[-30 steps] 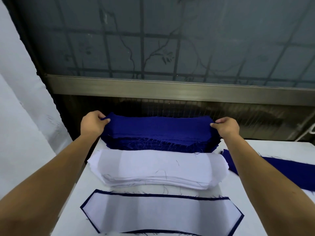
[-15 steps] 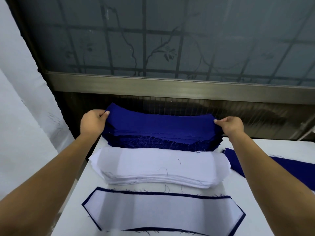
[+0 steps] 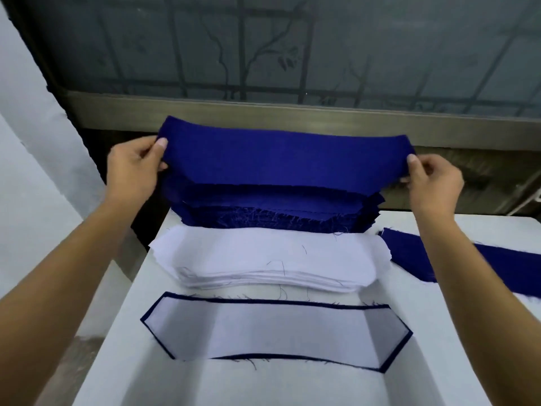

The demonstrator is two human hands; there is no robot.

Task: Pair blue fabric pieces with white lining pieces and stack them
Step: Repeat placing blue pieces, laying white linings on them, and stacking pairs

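Head view — blue piece [image 3: 284, 159] higher, off stack [image 3: 272, 213]

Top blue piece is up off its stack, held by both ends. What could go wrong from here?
1. The left hand and right hand pinch the blue piece only at its ends. The frayed threads on the blue stack could snag it and drag up a second piece.
2. It sags in the middle, so it may land creased or skewed.
3. Carried toward the person, it could brush the white lining stack and shift the top sheets.
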